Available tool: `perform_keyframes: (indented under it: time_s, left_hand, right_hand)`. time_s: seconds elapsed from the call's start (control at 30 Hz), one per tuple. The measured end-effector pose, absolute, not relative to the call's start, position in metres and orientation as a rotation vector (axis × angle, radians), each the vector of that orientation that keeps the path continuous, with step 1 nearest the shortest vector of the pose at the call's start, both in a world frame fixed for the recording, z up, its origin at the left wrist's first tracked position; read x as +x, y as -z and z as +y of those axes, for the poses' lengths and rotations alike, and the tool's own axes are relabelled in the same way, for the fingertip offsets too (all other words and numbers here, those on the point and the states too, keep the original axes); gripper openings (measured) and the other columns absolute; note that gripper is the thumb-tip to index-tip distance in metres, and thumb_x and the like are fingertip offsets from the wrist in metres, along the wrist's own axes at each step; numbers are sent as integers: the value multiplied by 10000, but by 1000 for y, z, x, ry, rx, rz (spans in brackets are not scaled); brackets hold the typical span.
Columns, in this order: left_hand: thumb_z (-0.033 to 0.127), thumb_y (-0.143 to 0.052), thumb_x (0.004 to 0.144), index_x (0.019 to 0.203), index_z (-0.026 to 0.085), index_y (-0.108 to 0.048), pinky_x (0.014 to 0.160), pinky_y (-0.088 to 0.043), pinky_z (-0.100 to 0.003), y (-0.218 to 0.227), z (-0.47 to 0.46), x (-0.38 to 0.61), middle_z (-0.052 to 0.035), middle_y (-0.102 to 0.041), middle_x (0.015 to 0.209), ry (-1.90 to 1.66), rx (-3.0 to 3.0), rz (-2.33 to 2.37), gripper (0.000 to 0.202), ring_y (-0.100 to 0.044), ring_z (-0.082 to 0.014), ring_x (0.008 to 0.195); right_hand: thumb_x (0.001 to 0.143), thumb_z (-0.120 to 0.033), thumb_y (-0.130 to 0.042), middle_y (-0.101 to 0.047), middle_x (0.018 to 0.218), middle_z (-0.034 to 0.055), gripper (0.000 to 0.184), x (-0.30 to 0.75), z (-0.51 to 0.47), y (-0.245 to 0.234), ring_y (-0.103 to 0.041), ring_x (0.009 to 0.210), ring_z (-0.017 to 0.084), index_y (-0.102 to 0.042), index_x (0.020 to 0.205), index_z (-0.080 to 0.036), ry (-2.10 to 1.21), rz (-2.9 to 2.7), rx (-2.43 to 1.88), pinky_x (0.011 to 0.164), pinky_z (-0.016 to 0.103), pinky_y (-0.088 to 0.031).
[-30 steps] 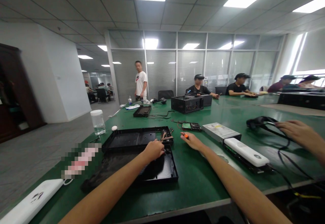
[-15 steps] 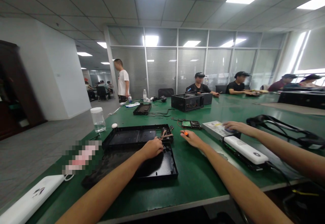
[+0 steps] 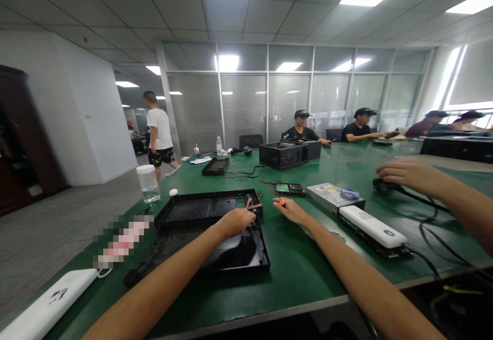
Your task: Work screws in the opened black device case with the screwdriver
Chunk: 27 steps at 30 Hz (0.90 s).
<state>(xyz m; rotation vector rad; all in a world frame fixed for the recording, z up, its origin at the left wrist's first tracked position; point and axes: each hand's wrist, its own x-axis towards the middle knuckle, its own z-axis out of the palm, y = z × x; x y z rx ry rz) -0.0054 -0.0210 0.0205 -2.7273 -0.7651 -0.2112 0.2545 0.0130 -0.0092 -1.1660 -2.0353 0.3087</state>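
Observation:
My left hand (image 3: pixel 239 222) is closed over the inner edge of an opened black plastic case (image 3: pixel 250 260), by a bundle of thin wires (image 3: pixel 252 205). Whatever its fingers pinch is hidden. To the right of the case, my right hand (image 3: pixel 292 210) is closed around a small orange-ended tool (image 3: pixel 282 203); most of the tool is covered by the fingers. Just beyond this hand lies a green circuit board in a dark frame (image 3: pixel 289 189).
At right, another person's hand (image 3: pixel 408 173) hovers over black cables (image 3: pixel 427 201). Nearby are a grey metal box (image 3: pixel 327 197), a round blue item (image 3: pixel 349 194) and a white power bank (image 3: pixel 372 225). A lidded jar (image 3: pixel 149 186) stands left; a computer case (image 3: pixel 285 155) sits farther back.
My left hand has shifted slightly right; my right hand stays put. The other person's hand has left the metal box, moving right, uncovering the blue item. The black strapped gear has moved. Someone walked left.

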Motion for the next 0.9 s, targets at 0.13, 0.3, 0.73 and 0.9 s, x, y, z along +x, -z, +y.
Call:
perform_keyframes:
  time_s: [0.13,0.3,0.73,0.9]
  left_hand:
    - [205,-342,878,856,133,-514,688,-432,-287,-19,-11,5,-91,-568,796,126,-2667,-708,189,-542,-185,764]
    - [230,-359,873,809,122,-536,720,-422,-300,-6,-12,9,-95,-569,783,177,-2660,-658,218,-530,-184,781]
    - [147,-477,791,795,173,-610,845,-349,-242,2,-3,-3,-13,-628,908,553,-3004,-612,136,-527,-138,893]
    - [152,-516,751,898,179,-548,833,-354,-255,8,-2,-3,-8,-626,866,677,-3026,-828,153,-553,-136,857]
  right_hand:
    - [813,-439,-379,-649,917,73,368,255,9,6,-558,898,233,-631,909,-187,-325,-2038,-1167,829,350,-391]
    - [807,-454,-390,-641,893,68,381,254,17,9,-564,852,230,-611,869,-150,-344,-2039,-1175,802,353,-409]
    - [721,-395,-524,-501,646,-32,282,260,20,0,-464,574,112,-470,890,-176,-426,-1895,-1233,576,238,-385]
    - [693,-350,-542,-450,665,-59,307,264,13,-16,-375,485,66,-414,928,-200,-807,-1815,-1097,425,173,-310]
